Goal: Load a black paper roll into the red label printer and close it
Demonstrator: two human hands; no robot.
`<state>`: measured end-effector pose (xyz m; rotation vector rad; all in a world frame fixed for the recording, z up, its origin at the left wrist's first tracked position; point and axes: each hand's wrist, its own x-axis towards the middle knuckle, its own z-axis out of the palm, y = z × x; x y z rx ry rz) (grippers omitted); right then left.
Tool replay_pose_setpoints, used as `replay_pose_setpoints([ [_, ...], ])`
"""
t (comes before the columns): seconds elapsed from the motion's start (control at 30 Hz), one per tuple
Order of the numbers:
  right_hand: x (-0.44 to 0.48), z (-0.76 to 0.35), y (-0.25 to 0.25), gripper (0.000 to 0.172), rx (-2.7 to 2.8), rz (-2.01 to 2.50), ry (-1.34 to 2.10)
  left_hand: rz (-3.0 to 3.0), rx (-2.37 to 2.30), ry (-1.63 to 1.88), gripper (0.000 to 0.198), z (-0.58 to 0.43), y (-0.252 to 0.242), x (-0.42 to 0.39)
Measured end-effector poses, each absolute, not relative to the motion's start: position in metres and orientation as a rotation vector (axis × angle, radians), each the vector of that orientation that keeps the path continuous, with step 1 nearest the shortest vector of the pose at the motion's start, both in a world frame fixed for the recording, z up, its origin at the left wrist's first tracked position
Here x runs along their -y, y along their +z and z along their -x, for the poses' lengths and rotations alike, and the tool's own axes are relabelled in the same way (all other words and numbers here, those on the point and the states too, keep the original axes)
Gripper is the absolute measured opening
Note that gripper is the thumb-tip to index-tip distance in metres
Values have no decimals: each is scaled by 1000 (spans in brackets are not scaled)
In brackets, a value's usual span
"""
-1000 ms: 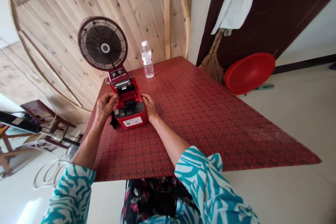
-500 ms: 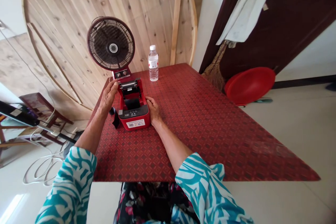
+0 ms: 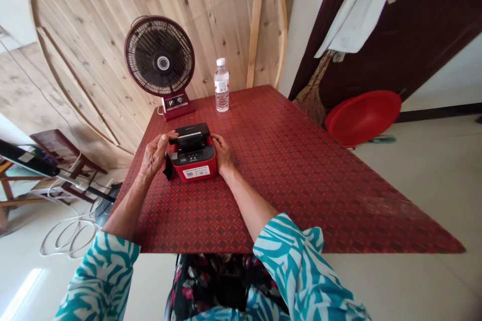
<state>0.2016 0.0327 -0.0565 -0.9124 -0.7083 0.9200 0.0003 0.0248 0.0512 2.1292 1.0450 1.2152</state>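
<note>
A small red and black label printer [image 3: 195,172] stands on the table, its labelled front turned to me. Its black lid [image 3: 191,130] is tilted partway down over the body, with a dark gap left at the front. My left hand [image 3: 155,154] has its fingertips on the left edge of the lid. Against the right side of the red body, my right hand [image 3: 223,154] holds the printer with bent fingers, partly hidden behind it. A short black strap-like piece [image 3: 167,167] lies close by the printer's left side.
A dark red table fan [image 3: 163,63] and a water bottle [image 3: 222,86] stand behind the printer on the red patterned table [image 3: 301,195]. To the right are a broom [image 3: 312,93] and a red basin [image 3: 367,116]. Left of the table, a white cable [image 3: 62,233] lies on the floor.
The printer's lid has swung from upright down toward the body, my left hand moving down with it. My right hand stays at the printer's right side. The view has shifted slightly.
</note>
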Motion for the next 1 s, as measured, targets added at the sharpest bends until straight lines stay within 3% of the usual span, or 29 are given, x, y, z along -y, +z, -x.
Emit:
replay_pose_setpoints([
  [0.37,-29,-202,-64,32,691,965,901,-2521,-928,1028,55,10,34,-6],
  [0.63,-31,-204,-64,32,713,944,883,-2735,-1066,777,80,31,28,4],
  [1.0,-31,-211,-63,32,681,943,852,-2716,-1136,691,76,18,15,-5],
])
